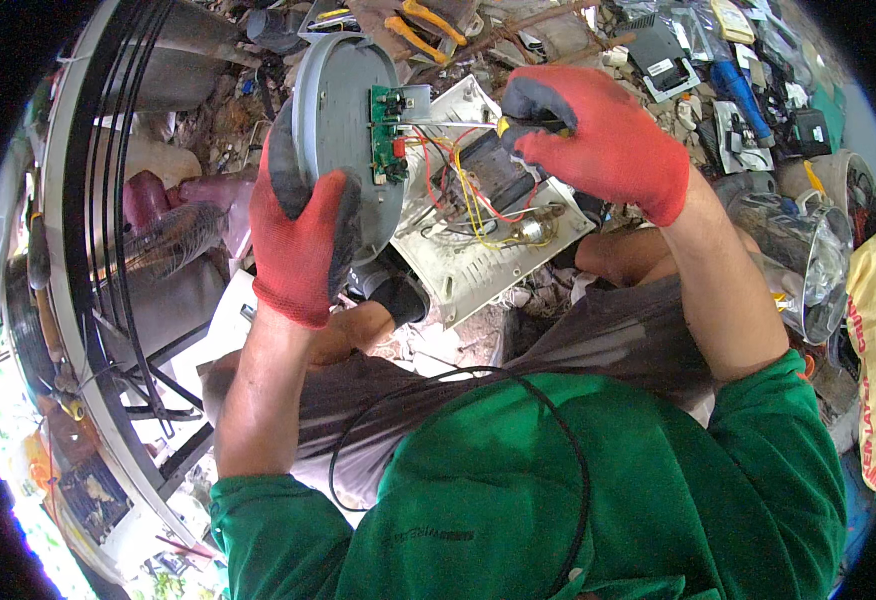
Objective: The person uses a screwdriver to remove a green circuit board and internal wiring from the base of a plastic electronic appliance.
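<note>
My left hand [303, 240], in a red and dark grey glove, grips a grey oval plastic housing [343, 100] by its near-left edge. Fixed upright along the housing's right side is a green circuit board [382, 160] with small parts. My right hand [608, 140], gloved alike, is closed around a screwdriver [458, 124] with a yellow and black handle. Its shaft points left and its tip meets the board area; exact contact is unclear. Red, yellow and black wires [470, 195] run from the board down to an off-white plastic casing [468, 285] holding a dark block [493, 170].
Orange-handled pliers [420, 35] lie beyond the housing. Scrap electronics and a blue tube [741, 100] clutter the far right. A clear plastic container [808, 265] and a yellow sack [873, 340] stand at right. A metal frame with black rods [113, 180] rises at left.
</note>
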Available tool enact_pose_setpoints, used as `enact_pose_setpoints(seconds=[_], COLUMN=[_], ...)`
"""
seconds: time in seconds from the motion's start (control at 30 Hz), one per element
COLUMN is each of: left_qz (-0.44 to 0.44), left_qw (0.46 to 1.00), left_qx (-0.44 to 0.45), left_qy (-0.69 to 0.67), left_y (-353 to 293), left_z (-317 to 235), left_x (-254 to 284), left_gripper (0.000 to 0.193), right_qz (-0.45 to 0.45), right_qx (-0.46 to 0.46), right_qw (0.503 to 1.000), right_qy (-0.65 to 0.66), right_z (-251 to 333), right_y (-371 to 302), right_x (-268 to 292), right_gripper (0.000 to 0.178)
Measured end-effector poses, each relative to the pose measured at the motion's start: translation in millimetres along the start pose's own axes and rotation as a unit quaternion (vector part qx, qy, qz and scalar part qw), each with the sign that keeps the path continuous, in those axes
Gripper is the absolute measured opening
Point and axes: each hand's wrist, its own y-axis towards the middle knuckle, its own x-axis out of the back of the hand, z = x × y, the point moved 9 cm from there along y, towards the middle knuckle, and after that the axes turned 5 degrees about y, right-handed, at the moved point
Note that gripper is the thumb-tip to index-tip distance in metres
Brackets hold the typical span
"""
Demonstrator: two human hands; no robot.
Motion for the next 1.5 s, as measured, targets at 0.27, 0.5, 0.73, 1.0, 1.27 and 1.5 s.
enact_pose_setpoints(seconds=[0.27,0.5,0.73,1.0,1.27,1.5], left_qz=[-0.029,-0.027,-0.016,-0.014,0.000,-0.019], left_qw=[0.998,0.999,1.000,1.000,0.989,0.998], left_qx=[0.037,0.017,0.011,-0.007,-0.079,-0.014], left_qy=[-0.048,-0.032,-0.019,-0.015,0.129,0.054], left_y=[-3,-3,-4,-3,-8,-9], left_z=[8,0,6,0,-25,-10], left_x=[2,0,-2,-4,-14,-13], left_gripper=[0.060,0.059,0.059,0.059,0.061,0.063], right_qz=[0.034,0.028,0.000,0.068,0.024,0.031], right_qx=[-0.092,-0.069,-0.019,-0.071,0.013,-0.039], right_qw=[0.994,0.996,0.999,0.993,0.991,0.995], right_qy=[0.040,-0.057,-0.047,-0.068,-0.131,-0.086], right_z=[-10,-6,-2,-4,4,4], right_y=[4,0,2,3,1,6], right_x=[-10,-10,-6,-21,-15,-22], right_gripper=[0.028,0.038,0.036,0.028,0.036,0.026])
